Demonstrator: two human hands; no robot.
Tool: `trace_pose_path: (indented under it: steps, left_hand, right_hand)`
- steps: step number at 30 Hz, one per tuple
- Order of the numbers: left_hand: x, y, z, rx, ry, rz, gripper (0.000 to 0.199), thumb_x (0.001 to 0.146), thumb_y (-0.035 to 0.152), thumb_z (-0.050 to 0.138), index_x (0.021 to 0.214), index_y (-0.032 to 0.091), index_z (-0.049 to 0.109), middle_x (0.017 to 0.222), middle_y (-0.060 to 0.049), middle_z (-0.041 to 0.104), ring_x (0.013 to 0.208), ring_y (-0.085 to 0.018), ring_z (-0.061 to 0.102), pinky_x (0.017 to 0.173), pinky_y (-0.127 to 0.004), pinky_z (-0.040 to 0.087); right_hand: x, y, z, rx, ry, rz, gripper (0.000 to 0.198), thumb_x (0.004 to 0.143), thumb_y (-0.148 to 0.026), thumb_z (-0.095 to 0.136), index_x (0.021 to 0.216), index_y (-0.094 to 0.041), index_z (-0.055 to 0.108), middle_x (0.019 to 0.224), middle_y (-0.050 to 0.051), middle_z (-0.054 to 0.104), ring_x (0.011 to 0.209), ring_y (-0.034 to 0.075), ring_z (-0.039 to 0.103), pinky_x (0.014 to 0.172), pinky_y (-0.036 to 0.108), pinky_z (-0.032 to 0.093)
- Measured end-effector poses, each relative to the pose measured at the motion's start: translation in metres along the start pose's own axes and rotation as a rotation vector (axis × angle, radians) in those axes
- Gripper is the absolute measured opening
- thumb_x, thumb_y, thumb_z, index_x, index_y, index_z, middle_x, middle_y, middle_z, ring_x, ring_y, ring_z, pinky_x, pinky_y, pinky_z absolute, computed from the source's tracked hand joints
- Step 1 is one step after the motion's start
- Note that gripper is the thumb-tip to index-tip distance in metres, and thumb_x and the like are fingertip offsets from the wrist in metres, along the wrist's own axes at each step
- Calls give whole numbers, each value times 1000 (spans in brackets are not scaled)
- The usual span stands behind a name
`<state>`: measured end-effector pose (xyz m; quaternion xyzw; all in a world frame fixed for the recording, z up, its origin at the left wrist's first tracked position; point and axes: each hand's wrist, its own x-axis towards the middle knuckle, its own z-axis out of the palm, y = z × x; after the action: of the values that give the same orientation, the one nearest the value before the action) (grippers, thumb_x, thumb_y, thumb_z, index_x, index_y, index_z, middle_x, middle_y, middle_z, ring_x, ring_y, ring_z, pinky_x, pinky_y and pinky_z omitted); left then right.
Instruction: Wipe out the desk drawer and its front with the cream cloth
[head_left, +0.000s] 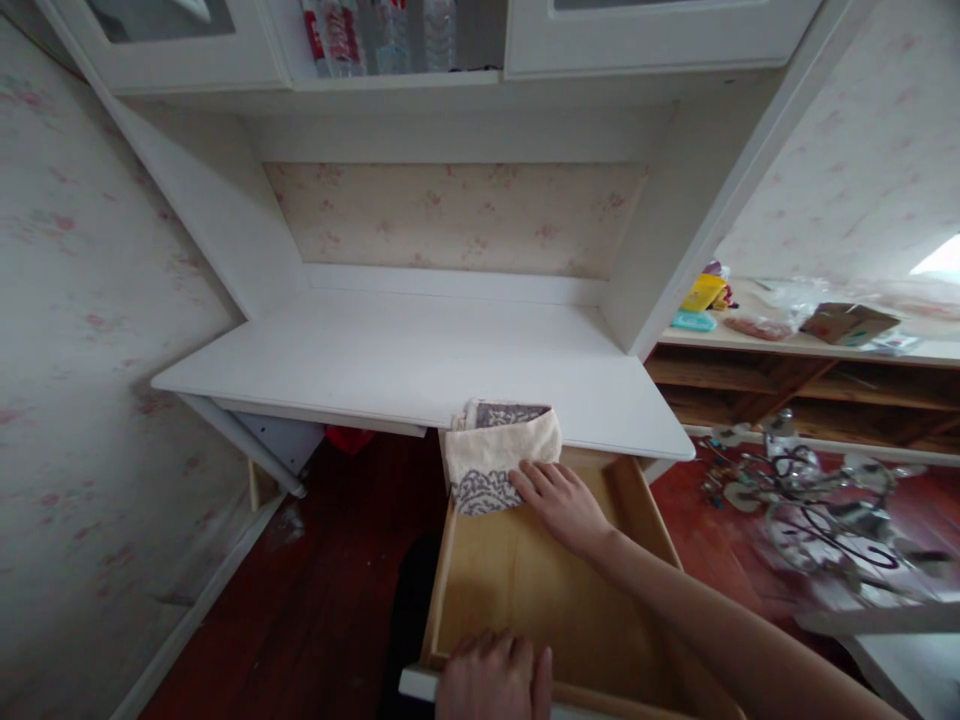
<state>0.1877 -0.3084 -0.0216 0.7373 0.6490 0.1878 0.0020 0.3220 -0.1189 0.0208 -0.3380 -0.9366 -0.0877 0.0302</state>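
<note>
A cream cloth (502, 450) with a grey pattern drapes, folded over, at the front edge of the white desk (390, 350). Its lower part hangs over the left side of an open wooden drawer (517, 570). My right hand (566, 505) reaches across the drawer and grips the cloth at its lower right, with the fingers on the patterned side and the thumb out of sight. Close to me, my left hand (491, 680) curls over the drawer's front panel (420, 683). The fingers of that hand are bent over the top edge.
Overhead, a shelf holds plastic bottles (341, 38). To the right, a low wooden shelf unit (795, 390) carries a cardboard box (847, 323) and plastic bags. On the red floor (322, 590) at right lies a chandelier (817, 500). A papered wall (90, 330) borders the left side.
</note>
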Motion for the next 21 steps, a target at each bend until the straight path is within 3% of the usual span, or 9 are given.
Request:
trace_pose_path:
  steps: [5, 8, 11, 15, 21]
  left_hand:
    - [0, 2, -3, -22, -9, -37, 19, 82, 26, 57, 64, 23, 62, 61, 0, 65, 59, -16, 63, 57, -27, 40]
    - [0, 3, -5, -22, -22, -49, 19, 82, 26, 57, 64, 23, 61, 61, 0, 65, 59, -16, 63, 57, -27, 39]
    - [1, 4, -8, -18, -28, -50, 21, 83, 26, 55, 63, 23, 61, 61, 0, 65, 58, -17, 63, 56, -27, 39]
    - [1, 3, -7, -11, -33, -39, 22, 84, 24, 53, 64, 23, 61, 59, 0, 65, 57, -16, 62, 56, -27, 39]
    - [1, 1, -3, 25, -33, 2, 22, 84, 24, 52, 64, 24, 62, 59, 0, 65, 55, -18, 63, 54, -28, 40]
  right_hand:
    - [-17, -21, 50, 54, -167, 41, 44, 93, -10, 40, 135, -23, 49, 128, 12, 57, 108, 29, 55, 84, 41, 48]
    - [-22, -24, 66, 82, -238, 85, 44, 92, -10, 41, 132, -23, 52, 124, 12, 59, 104, 29, 57, 80, 41, 50]
    - [-23, -21, 64, 156, -275, 82, 41, 91, -18, 47, 131, -26, 53, 128, 11, 57, 108, 29, 55, 84, 42, 48]
    - [-17, -19, 50, 303, -291, 121, 45, 92, -48, 50, 130, -26, 56, 126, 11, 58, 110, 31, 54, 91, 46, 44]
    - [10, -30, 53, 383, -179, 135, 58, 94, -60, 37, 144, -29, 43, 151, 11, 37, 138, 33, 26, 111, 58, 15]
